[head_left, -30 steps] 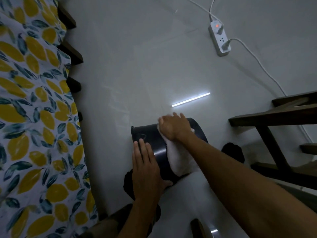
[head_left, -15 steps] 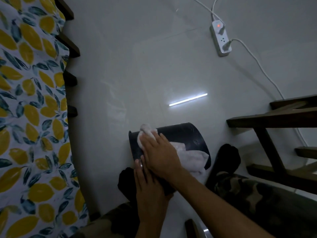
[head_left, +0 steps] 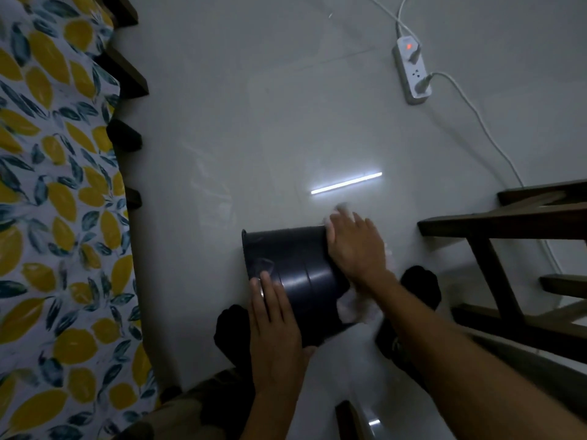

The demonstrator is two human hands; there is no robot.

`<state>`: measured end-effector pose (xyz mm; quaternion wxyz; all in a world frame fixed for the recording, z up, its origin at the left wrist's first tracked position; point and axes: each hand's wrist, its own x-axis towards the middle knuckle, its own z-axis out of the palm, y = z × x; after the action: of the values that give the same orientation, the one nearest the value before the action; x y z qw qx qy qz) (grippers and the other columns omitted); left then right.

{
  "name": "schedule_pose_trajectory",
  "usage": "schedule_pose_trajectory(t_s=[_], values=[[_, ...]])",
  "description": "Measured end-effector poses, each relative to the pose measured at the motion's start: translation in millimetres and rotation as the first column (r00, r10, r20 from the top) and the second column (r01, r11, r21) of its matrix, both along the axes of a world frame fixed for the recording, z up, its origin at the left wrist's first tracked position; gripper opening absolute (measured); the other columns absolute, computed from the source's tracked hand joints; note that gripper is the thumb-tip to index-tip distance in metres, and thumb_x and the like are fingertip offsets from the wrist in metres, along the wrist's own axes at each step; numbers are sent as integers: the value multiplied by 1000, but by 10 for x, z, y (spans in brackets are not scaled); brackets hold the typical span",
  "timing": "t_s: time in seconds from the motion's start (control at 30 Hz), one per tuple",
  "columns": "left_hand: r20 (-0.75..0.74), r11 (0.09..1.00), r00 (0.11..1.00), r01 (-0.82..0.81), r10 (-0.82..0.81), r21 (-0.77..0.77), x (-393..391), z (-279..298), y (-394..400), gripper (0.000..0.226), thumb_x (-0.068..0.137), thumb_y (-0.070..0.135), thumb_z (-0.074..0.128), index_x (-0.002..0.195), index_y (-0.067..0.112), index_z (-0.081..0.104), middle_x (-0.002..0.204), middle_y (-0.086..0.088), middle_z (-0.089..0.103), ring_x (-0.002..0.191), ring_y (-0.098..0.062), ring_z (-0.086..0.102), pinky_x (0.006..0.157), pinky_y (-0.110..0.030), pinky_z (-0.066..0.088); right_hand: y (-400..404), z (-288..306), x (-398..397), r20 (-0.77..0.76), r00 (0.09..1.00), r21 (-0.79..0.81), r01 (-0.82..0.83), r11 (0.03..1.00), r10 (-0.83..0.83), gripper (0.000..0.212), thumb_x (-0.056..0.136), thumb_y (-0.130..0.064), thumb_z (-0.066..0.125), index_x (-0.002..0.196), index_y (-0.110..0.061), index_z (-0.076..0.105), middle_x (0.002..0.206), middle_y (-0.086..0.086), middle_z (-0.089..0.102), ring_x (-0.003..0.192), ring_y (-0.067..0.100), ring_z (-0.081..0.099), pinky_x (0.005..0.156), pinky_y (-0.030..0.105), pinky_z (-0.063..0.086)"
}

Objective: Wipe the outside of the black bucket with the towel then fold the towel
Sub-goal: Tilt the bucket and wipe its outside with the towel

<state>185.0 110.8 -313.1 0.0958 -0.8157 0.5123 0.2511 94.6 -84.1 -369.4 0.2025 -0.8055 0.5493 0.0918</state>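
Observation:
The black bucket [head_left: 292,265] lies tilted on the pale floor between my two feet in black socks. My left hand [head_left: 273,331] rests flat on its near left side, fingers together, steadying it. My right hand [head_left: 355,246] presses the white towel [head_left: 359,308] against the bucket's right side. Most of the towel is hidden under that hand; a blurred bit shows above the fingers and a bunch hangs below the wrist.
A bed with a lemon-print sheet [head_left: 54,217] and dark wooden slats runs along the left. A white power strip [head_left: 411,74] with cables lies at the back right. A dark wooden frame [head_left: 508,249] stands at the right. A lamp's reflection [head_left: 346,183] streaks the floor.
My right hand has swept the towel from the bucket's left rim across to its right side. The left hand stays on the near side of the bucket.

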Motion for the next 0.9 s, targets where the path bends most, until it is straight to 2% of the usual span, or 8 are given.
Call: schedule_pose_trajectory(t_s=[0.13, 0.27, 0.37, 0.47, 0.53, 0.67, 0.8, 0.9], values=[[-3, 1000, 1000, 11, -11, -7, 68, -17, -37, 158, 45, 75, 86, 155, -8, 10, 164, -31, 3, 152, -48, 5, 117, -57, 28, 894, 174, 95, 178, 982, -53, -50, 997, 59, 55, 109, -30, 33, 161, -12, 33, 172, 9, 24, 159, 33, 23, 127, 51, 25], [48, 994, 993, 109, -108, -20, 142, -135, -27, 131, 70, 80, 63, 154, -9, 17, 161, -37, 2, 151, -52, 0, 121, -60, 18, 1166, 193, 169, 256, 958, -60, -117, 991, 129, 58, 107, -38, 33, 161, -17, 34, 169, 6, 31, 159, 27, 23, 127, 50, 28], [64, 994, 993, 104, -102, -33, 158, -121, -50, 148, 54, 83, 74, 155, -8, 17, 164, -33, 5, 152, -49, 3, 121, -58, 19, 1000, 98, -74, 223, 932, -86, -274, 958, 287, 61, 107, -36, 36, 165, -20, 22, 174, 2, 18, 161, 25, 13, 128, 55, 22], [-8, 995, 998, 61, -61, -77, 177, -50, -105, 161, 31, 79, 86, 153, -5, 23, 165, -28, 12, 151, -46, 14, 116, -59, 29, 804, 37, -338, 169, 985, -44, 53, 998, -45, 62, 107, -36, 34, 166, -24, 16, 175, -1, 12, 162, 23, 8, 127, 60, 19], [-12, 993, 997, 72, -74, -93, 198, -16, -160, 163, 28, 80, 86, 154, -2, 21, 165, -27, 11, 151, -45, 15, 117, -61, 29, 689, 45, -377, 185, 939, 36, 289, 957, -291, 59, 108, -40, 23, 165, -24, 18, 174, 0, 15, 161, 22, 12, 127, 58, 23], [-27, 996, 1000, -18, 16, -90, 197, 101, -193, 165, 28, 76, 89, 157, 2, 17, 166, -26, 9, 152, -45, 15, 117, -60, 24, 596, 104, -303, 244, 907, 87, 333, 939, -344, 57, 109, -36, 24, 165, -23, 20, 174, -1, 16, 161, 21, 12, 127, 57, 21], [-273, 922, 915, -349, 297, -166, 131, 203, -194, 162, 41, 49, 99, 159, 24, -10, 167, -20, 9, 147, -41, 30, 112, -51, 37, 448, 98, -200, 269, 876, 114, 385, 916, -401, 53, 110, -24, 36, 162, -24, 27, 173, -2, 23, 161, 22, 16, 127, 58, 20], [-391, 881, 850, -442, 353, -167, 147, 228, -277, 147, 57, 28, 98, 156, 21, -11, 168, -10, 7, 147, -32, 33, 114, -45, 38, 374, 99, -138, 298, 853, 151, 400, 904, -428, 52, 109, -17, 37, 161, -22, 31, 172, -2, 24, 161, 24, 14, 127, 59, 19]])
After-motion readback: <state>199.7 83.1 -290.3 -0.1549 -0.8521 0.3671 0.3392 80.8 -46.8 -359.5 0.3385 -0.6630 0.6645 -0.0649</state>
